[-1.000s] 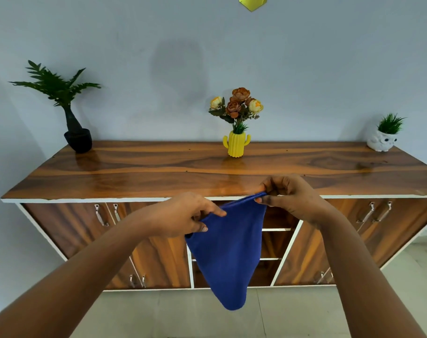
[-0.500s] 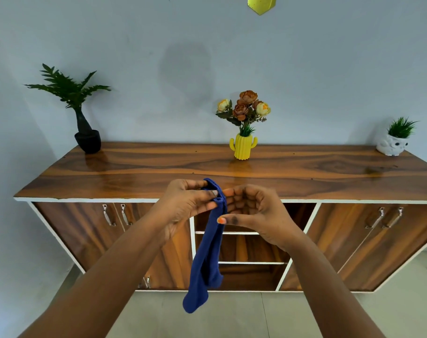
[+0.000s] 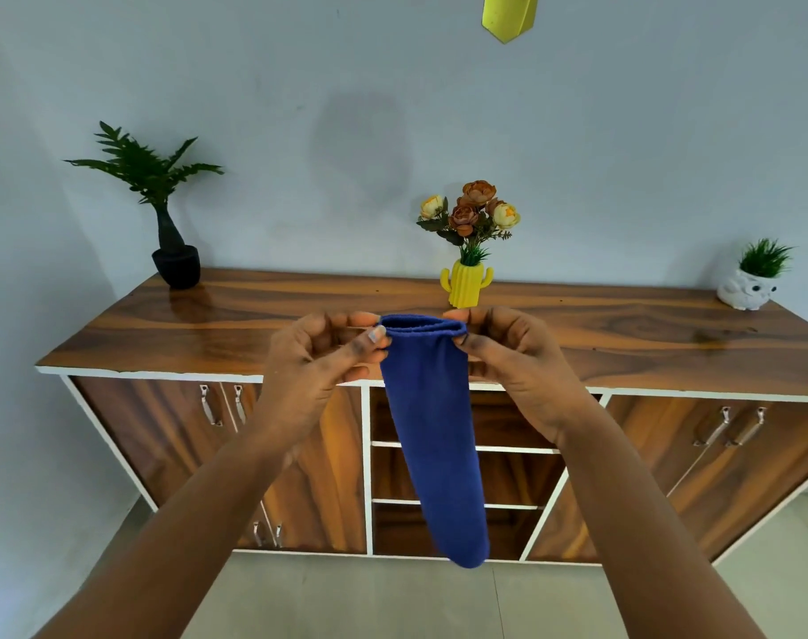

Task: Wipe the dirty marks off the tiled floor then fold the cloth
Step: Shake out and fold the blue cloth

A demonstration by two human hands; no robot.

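We face a pale blue wall with a long wooden sideboard (image 3: pixel 264 325) standing against it on a grey tiled floor (image 3: pixel 393 601). In front of the sideboard's open middle shelves we hold a blue cloth (image 3: pixel 432 435) in the air, folded into a narrow strip that hangs straight down, its lower end level with the sideboard's base and clear of the floor. Our left hand (image 3: pixel 314 366) pinches the cloth's top left corner, thumb and fingers (image 3: pixel 378 335) clamped together on it; our right hand (image 3: pixel 515 357) grips the top right corner the same way. Just behind the cloth's top edge a yellow cactus vase (image 3: pixel 466 284) of flowers stands on the sideboard. A black potted plant (image 3: pixel 176 265) sits far left of the cloth, a white owl planter (image 3: pixel 746 290) far right.
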